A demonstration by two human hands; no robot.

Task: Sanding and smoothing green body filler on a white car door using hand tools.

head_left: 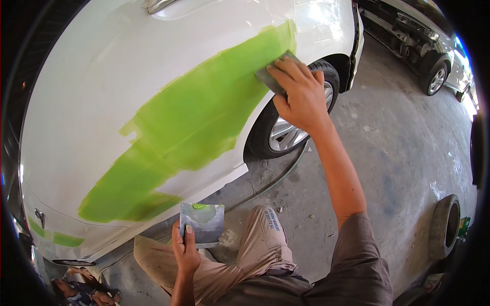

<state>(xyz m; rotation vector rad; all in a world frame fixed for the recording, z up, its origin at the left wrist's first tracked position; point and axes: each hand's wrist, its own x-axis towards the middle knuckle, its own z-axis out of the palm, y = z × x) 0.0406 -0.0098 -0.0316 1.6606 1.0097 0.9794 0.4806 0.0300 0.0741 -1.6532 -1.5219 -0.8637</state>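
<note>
My right hand (301,94) is closed on a dark grey spreader (266,80), its flat blade lying against the car side just above the rear wheel. Under the blade runs a broad patch of lime-green filler (199,107), spread thinly over the white car panel (97,92). Low in front of me, my left hand (186,250) grips a square grey mixing plate (209,229), thumb on its face. A small dab of green filler (199,206) sits along the plate's top edge, with a pale smear below it.
The rear wheel (288,133) stands beside my right forearm. A hose (278,178) crosses the concrete floor (377,153). A loose tyre (445,227) stands at the right, another car (434,66) at the back right. Another person (87,288) is low at the bottom left.
</note>
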